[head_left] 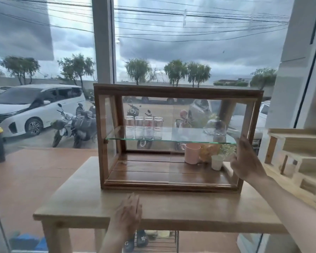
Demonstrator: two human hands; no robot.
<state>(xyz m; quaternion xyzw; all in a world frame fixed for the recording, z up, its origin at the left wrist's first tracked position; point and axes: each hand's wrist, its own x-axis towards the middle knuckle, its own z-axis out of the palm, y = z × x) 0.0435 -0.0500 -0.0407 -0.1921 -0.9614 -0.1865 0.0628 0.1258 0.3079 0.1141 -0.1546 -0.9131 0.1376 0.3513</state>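
A wooden display cabinet [177,92] with glass sides stands on a light wooden table [84,199] in front of a big window. Its glass shelf [186,137] carries several upturned drinking glasses [143,127] on the left and a small glass dome [215,126] on the right. A pink mug [192,153], a white cup [217,162] and something orange stand on the cabinet floor at the right. My right hand [244,161] lies with straight fingers against the cabinet's right front edge. My left hand [129,212] rests flat on the table's front part.
A pale wooden stepped stand [299,152] sits to the right of the table. A wire rack with shoes [153,240] is under the table. Beyond the window are parked motorbikes and a white car.
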